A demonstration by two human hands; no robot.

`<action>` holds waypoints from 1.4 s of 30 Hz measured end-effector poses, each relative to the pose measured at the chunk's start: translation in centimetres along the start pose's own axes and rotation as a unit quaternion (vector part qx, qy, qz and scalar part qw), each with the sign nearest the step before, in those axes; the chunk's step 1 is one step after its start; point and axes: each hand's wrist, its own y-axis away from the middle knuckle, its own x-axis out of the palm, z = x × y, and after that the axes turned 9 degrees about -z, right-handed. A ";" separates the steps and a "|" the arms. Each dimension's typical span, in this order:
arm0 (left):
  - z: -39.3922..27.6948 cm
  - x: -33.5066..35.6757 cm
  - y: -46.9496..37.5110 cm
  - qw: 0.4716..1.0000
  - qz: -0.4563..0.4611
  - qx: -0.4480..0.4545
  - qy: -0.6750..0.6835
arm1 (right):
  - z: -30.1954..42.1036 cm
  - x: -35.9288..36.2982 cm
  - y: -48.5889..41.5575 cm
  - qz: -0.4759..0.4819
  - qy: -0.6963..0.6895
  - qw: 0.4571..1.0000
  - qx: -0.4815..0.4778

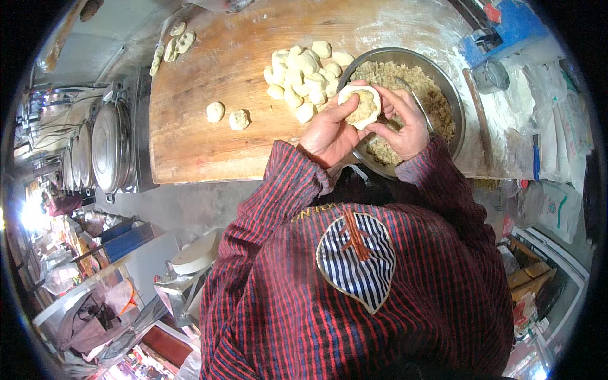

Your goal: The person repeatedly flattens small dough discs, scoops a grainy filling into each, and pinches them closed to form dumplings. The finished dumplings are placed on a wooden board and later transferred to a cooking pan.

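A round dough wrapper with crumbly filling (365, 107) in its middle is held over the near left side of a metal bowl. My left hand (327, 133) cups it from beneath, the thumb pressing on the filling. The fingers of my right hand (406, 124) pinch its right edge. Below them, the steel bowl (458, 102) contains more pale brown filling (430, 90), and a metal utensil (418, 102) leans in it, partly hidden by my right hand. Left of the bowl lies a heap of flattened dough pieces (304, 71).
Two round filled buns (227, 115) sit on the floured wooden board (199, 152). More dough pieces (179, 42) lie at its far left corner. Large lidded steamers (110, 145) line the left side. A rolling pin (479, 118) and a metal cup (491, 76) are right of the bowl.
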 end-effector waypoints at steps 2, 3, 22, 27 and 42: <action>0.6 -0.6 -0.2 0.999 -0.022 0.018 -0.042 | -0.7 0.0 0.4 -0.012 0.002 1.000 0.002; 0.9 -1.0 -0.3 0.997 -0.032 0.028 -0.062 | -1.2 0.0 0.7 -0.015 -0.005 1.000 0.001; 3.5 -4.7 -2.7 0.842 -0.053 0.225 -0.487 | -6.0 -2.6 0.1 0.178 0.001 0.983 0.037; 2.9 -5.2 -3.4 0.867 0.047 0.069 -0.492 | -6.2 -2.6 0.5 0.194 0.057 0.979 0.031; 1.9 -2.8 -0.4 0.952 -0.069 -0.021 -0.296 | -4.7 -2.9 0.7 0.145 0.152 0.970 -0.121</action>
